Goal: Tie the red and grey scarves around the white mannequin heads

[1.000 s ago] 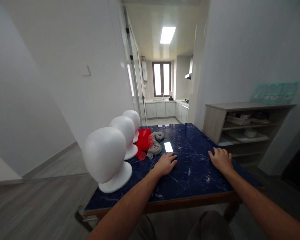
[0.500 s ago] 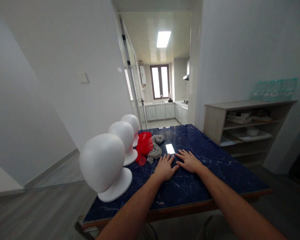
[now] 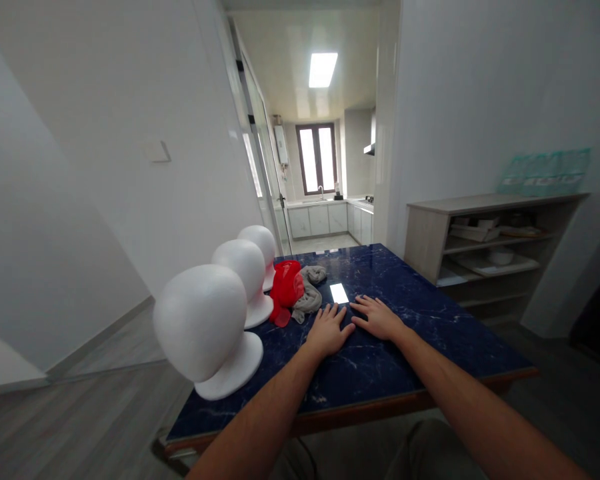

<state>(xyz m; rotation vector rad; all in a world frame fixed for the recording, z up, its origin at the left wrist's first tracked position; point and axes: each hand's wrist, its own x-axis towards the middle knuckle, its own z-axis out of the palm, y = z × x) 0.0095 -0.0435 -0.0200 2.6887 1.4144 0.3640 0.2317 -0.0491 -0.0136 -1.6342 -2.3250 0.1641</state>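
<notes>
My left hand (image 3: 329, 331) lies flat on the dark blue marbled table (image 3: 375, 373), fingers spread, holding nothing. Just to its right, my right hand (image 3: 378, 318) rests palm down with the fingers apart, also without anything in it. Beyond the fingertips is a bright white rectangle (image 3: 339, 293); whether it is an object or a reflection of the lamp I cannot tell. A grey cloth (image 3: 307, 300) lies bunched near my left hand, against a crumpled red sheer cloth (image 3: 284, 288). Three white foam mannequin heads stand in a row along the left edge, the nearest head (image 3: 203, 320) largest in view.
A wooden shelf unit (image 3: 447, 207) stands right of the table, with a pack of bottles (image 3: 547, 172) on top and trays and a bowl (image 3: 501, 255) inside. Behind the table, a doorway opens to a kitchen with a sink counter (image 3: 320, 217).
The whole view has shifted slightly, so things sit a little further left and higher. Both hands stay flat on the table, and the cloths and heads have not moved.
</notes>
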